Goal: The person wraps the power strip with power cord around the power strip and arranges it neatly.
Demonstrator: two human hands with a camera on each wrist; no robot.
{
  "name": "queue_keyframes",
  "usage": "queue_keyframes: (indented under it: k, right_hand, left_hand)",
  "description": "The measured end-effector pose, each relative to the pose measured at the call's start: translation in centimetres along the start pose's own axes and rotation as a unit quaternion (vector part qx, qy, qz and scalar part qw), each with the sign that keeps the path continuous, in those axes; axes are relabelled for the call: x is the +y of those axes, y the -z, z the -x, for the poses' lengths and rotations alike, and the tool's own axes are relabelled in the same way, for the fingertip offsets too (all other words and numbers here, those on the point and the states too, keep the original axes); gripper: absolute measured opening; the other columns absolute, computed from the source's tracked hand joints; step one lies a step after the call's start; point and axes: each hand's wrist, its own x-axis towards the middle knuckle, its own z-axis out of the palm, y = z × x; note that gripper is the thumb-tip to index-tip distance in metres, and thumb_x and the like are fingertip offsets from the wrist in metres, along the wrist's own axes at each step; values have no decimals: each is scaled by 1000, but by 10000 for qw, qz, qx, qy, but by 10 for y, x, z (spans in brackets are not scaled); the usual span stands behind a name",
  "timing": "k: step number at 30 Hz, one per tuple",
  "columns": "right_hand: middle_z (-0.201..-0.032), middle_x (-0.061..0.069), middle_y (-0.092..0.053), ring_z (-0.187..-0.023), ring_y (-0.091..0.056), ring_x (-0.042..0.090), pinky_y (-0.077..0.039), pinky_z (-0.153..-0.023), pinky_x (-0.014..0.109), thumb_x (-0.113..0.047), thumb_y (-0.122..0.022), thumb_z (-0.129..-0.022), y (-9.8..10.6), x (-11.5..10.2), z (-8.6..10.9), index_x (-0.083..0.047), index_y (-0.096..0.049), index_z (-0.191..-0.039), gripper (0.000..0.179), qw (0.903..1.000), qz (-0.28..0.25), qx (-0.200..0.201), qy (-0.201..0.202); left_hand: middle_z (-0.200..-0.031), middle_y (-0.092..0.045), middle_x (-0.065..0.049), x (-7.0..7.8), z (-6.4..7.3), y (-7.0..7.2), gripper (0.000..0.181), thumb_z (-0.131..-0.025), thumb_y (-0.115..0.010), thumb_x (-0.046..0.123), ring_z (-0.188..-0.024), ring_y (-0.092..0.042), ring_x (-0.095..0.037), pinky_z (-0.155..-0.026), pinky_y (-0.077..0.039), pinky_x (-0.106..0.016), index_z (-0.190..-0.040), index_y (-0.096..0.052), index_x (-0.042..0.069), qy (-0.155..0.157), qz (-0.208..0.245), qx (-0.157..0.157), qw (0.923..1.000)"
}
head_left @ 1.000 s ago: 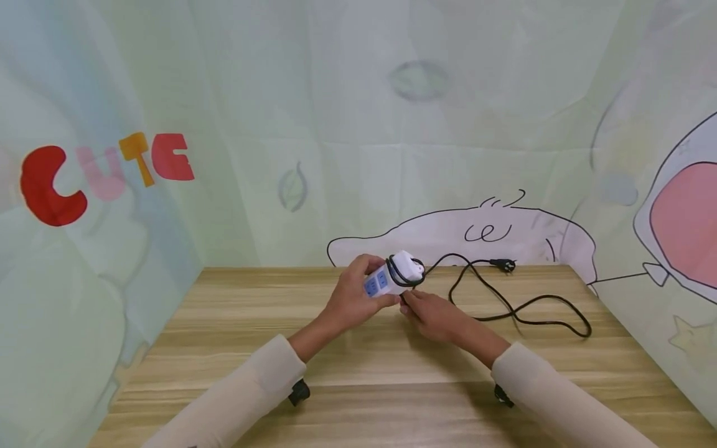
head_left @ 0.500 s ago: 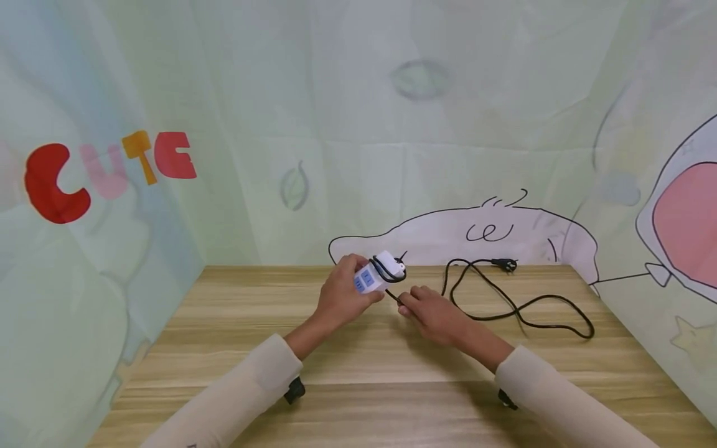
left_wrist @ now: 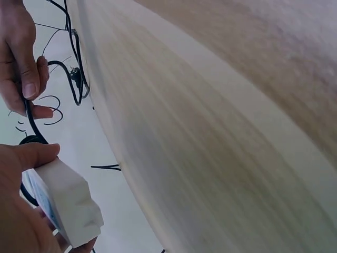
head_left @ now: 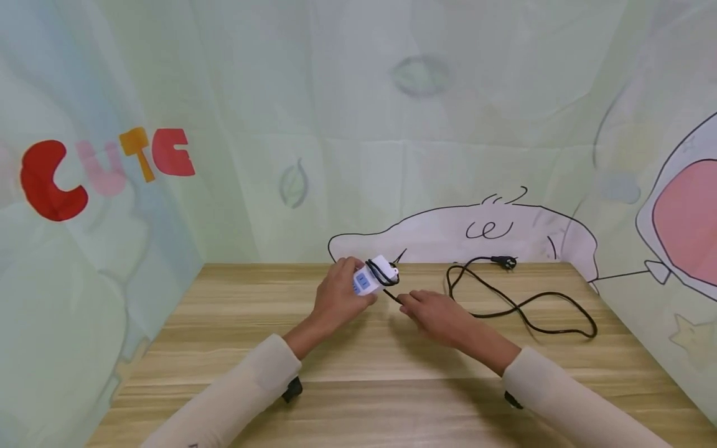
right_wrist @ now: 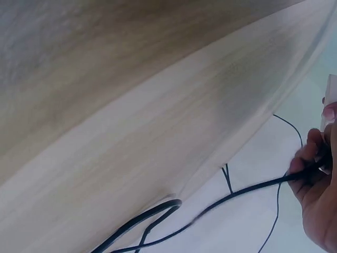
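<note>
The left hand [head_left: 336, 297] grips a white power strip [head_left: 363, 282], thumb on the near side, seemingly to steady it at a tilt, near the middle of the far edge of the surface [head_left: 358, 398]. Black cord [head_left: 518, 307] circles the end left uncovered by the grip. Just right of it, the right hand [head_left: 439, 316] pinches the cord, apparently to control the short run between both hands. Further right, slack cord lies in crossing loops towards the right edge, its plug [head_left: 506, 262] near the far right corner. How tight the turns sit cannot be confirmed; the power strip's reverse is poorly shown.
</note>
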Motion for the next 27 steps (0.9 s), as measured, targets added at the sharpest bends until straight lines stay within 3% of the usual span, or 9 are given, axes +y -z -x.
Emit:
queue_keyframes:
  k: [3, 8, 16, 20, 27]
  right_hand:
    - [-96, 5, -75, -81, -76, 23, -63, -71, 40, -18, -64, -115, 2, -1, 0, -6, -70, -129, 19, 9999, 15, 38, 102]
    - [-87, 0, -69, -71, -68, 16, -58, -63, 35, -21, -70, -111, 1, 0, 0, -10, -70, -114, 11, 9979, 335, 368, 406]
    - [-87, -3, -64, -75, -61, 13, -53, -65, 30, -28, -85, -99, 3, 7, -1, -15, -73, -103, 18, 9779, 1033, 1351, 1217]
    - [-89, -2, -64, -73, -62, 13, -52, -62, 29, -32, -90, -95, 11, 9, -6, -15, -70, -102, 27, 9718, 1195, 1394, 1477]
    - [-91, -3, -66, -74, -66, 13, -56, -63, 31, -40, -91, -92, 24, 12, -17, -17, -70, -101, 32, 9751, 1180, 1173, 1464]
  left_hand:
    - [-122, -71, -12, 1, 0, 0, 61, -83, -96, 25, -104, -66, -27, -85, -57, -43, -133, -66, 7, -2, -93, -30, 10000]
    - [-118, -70, -12, 3, 0, 1, 61, -82, -96, 23, -103, -66, -28, -86, -56, -43, -134, -68, 6, -72, -339, -142, 9993]
    - [-115, -71, -11, 3, -1, 0, 57, -79, -96, 16, -101, -63, -25, -87, -56, -43, -127, -70, 4, -603, -890, -522, 9928]
    - [-121, -72, -12, 4, -2, -1, 57, -80, -98, 14, -106, -64, -28, -94, -57, -46, -129, -71, 3, -901, -1106, -736, 9870]
    - [-127, -74, -13, 8, -2, 0, 59, -79, -100, 11, -117, -65, -32, -104, -56, -54, -130, -71, 5, -1255, -1257, -977, 9792]
